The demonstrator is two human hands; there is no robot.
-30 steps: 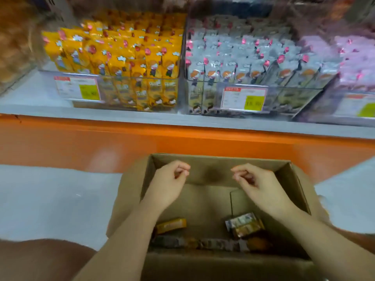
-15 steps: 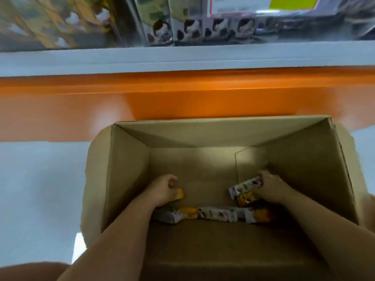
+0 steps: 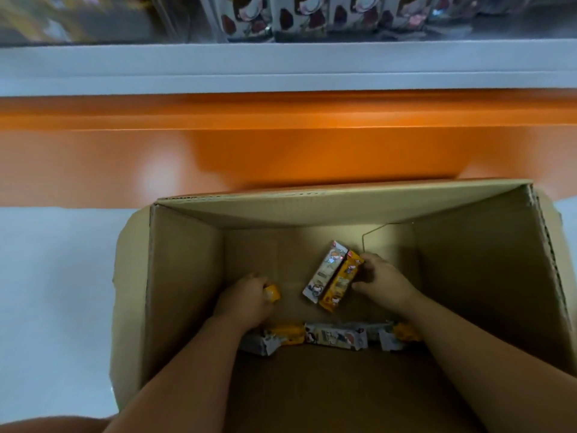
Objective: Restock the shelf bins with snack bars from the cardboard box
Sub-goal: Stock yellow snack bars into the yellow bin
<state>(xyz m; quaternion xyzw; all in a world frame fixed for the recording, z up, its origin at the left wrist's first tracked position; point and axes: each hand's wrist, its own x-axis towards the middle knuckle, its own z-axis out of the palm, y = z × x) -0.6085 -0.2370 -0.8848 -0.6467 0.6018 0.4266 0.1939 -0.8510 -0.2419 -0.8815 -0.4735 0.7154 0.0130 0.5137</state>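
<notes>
Both my hands are deep inside the open cardboard box [image 3: 184, 276]. My left hand [image 3: 246, 300] is closed around a yellow snack bar [image 3: 272, 292], only its end showing. My right hand [image 3: 385, 284] grips two bars side by side: a white snack bar [image 3: 324, 273] and a yellow-orange snack bar [image 3: 341, 282], both tilted up off the box floor. Several more loose bars [image 3: 331, 337] lie in a row along the near side of the box bottom. The shelf bins [image 3: 299, 17] with packed bars are a blurred strip at the top.
A white shelf ledge [image 3: 281, 70] and an orange front panel [image 3: 281, 151] run across behind the box. Pale floor [image 3: 53, 292] lies left of the box. My knee [image 3: 46, 425] shows at the bottom left corner.
My empty hands dropped from above the box rim down to its bottom and closed on bars. The right hand has since lifted and turned its two bars. The view tilted down from the bins.
</notes>
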